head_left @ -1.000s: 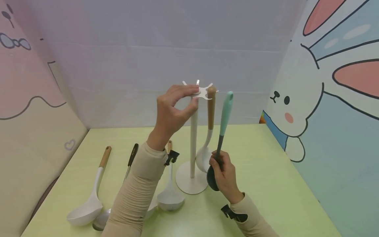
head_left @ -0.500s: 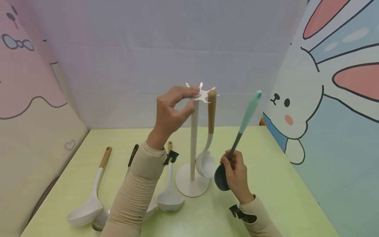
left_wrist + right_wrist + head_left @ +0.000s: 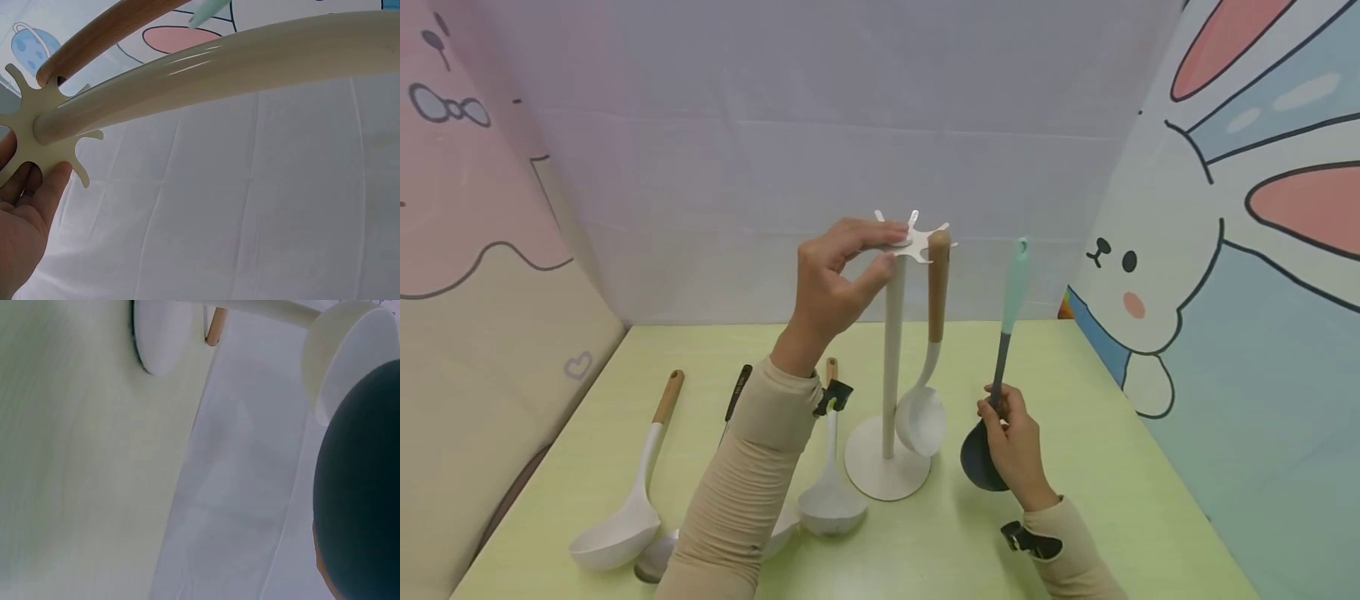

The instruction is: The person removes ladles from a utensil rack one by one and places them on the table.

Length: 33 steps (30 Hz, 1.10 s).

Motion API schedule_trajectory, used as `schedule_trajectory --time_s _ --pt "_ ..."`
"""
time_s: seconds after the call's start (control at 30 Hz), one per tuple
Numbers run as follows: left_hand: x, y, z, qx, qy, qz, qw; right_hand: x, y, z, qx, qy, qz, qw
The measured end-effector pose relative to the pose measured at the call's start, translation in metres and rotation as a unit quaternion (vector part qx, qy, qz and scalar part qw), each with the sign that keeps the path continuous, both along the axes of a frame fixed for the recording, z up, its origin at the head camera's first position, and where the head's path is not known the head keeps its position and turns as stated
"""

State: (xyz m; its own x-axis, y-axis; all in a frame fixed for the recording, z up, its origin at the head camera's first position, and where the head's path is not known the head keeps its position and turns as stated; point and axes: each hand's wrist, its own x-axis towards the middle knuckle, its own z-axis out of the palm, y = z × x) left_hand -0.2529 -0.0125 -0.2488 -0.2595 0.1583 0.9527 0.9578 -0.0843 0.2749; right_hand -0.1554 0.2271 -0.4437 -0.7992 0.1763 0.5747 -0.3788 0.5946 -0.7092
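Observation:
My left hand point(image 3: 835, 283) pinches the white hooked top point(image 3: 39, 115) of an upright utensil stand point(image 3: 892, 358), thumb below and fingers above. From one of the hooks hangs a white ladle point(image 3: 921, 421) with a wooden handle, its bowl low beside the pole. To the right of the stand, my right hand point(image 3: 1018, 450) grips a dark grey ladle point(image 3: 1002, 362) low on its shaft, near the bowl. Its mint-green handle points up, apart from the stand. In the right wrist view the dark ladle bowl point(image 3: 365, 494) fills the right side, hiding most of the hand.
At the left of the pale green table point(image 3: 1112, 500) lies a white ladle point(image 3: 625, 525) with a wooden handle. A black-handled utensil point(image 3: 739, 390) is partly hidden by my left arm. Another white ladle point(image 3: 831, 504) lies in front of the stand. Printed cloth walls surround the table.
My right hand has carried the mint-handled ladle rightward, away from the stand. The ladle tilted right midway and is now nearly upright. My left hand keeps its hold on the stand's top.

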Motion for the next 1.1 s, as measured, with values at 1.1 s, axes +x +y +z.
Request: schedule_trajectory --time_s 1.1 --pt "0.0 0.001 -0.001 0.003 0.0 0.009 1.0 -0.012 0.012 -0.039 0.107 -0.326 0.063 0.937"
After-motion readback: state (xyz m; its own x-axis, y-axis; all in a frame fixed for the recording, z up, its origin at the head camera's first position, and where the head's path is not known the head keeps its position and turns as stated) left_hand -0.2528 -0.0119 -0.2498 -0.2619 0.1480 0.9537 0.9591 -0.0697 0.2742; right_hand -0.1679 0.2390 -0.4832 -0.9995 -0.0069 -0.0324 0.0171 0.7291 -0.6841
